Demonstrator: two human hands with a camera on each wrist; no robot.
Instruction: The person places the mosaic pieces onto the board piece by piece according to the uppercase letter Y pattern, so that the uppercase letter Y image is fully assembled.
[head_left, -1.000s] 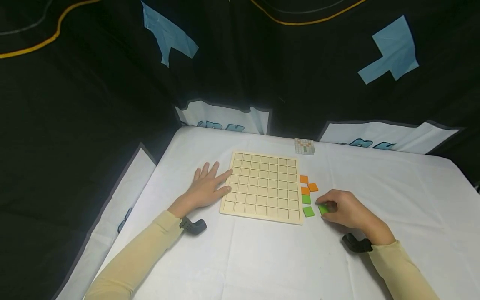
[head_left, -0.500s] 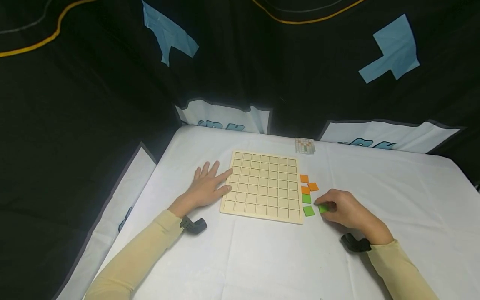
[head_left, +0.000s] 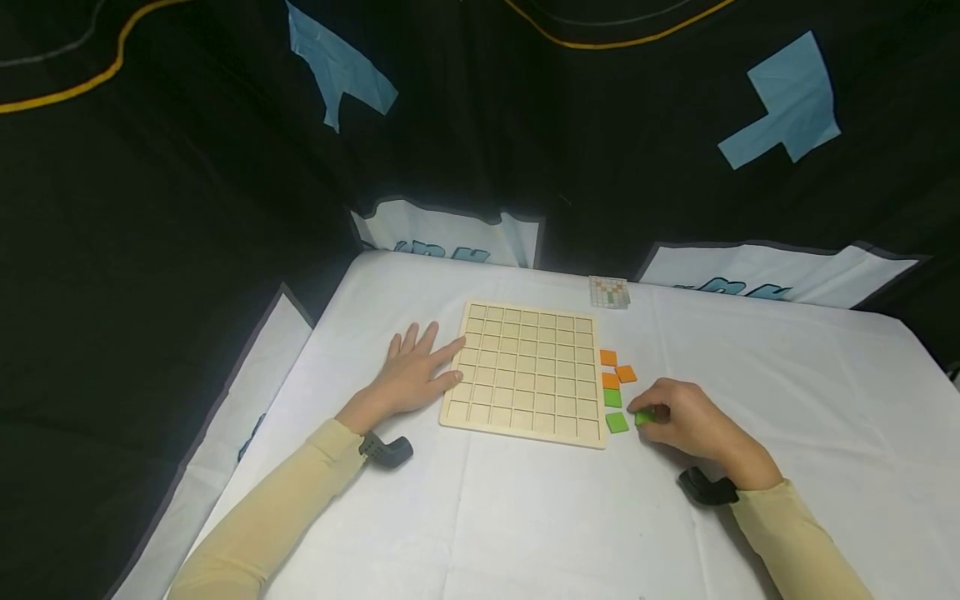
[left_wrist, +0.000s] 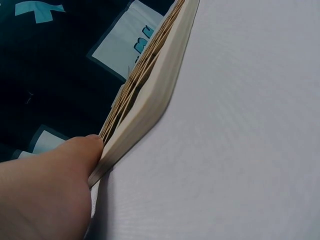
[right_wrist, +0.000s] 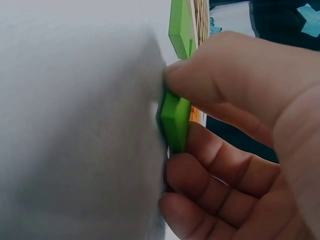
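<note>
My left hand (head_left: 408,379) lies flat with fingers spread, its thumb and index fingertip touching the left rim of a pale wooden grid board (head_left: 525,367). In the left wrist view the thumb (left_wrist: 75,160) rests on the board's edge (left_wrist: 155,95). To the right of the board, my right hand (head_left: 690,421) pinches a green square tile (right_wrist: 176,120) between thumb and fingers, close to the white cloth. Beside the board's right edge lie two more green tiles, the nearer one (head_left: 617,422) flat on the cloth, and three orange tiles, one of them (head_left: 626,373) set apart to the right.
A small card printed with a grid pattern (head_left: 609,292) lies behind the board on the white tablecloth (head_left: 540,517). Dark fabric (head_left: 480,133) with blue patches hangs behind the table. Each wrist wears a dark camera mount, such as the left one (head_left: 388,452).
My right hand has slid slightly to the left with the green tile, closer to the other green tiles. The left hand and the board have not moved.
</note>
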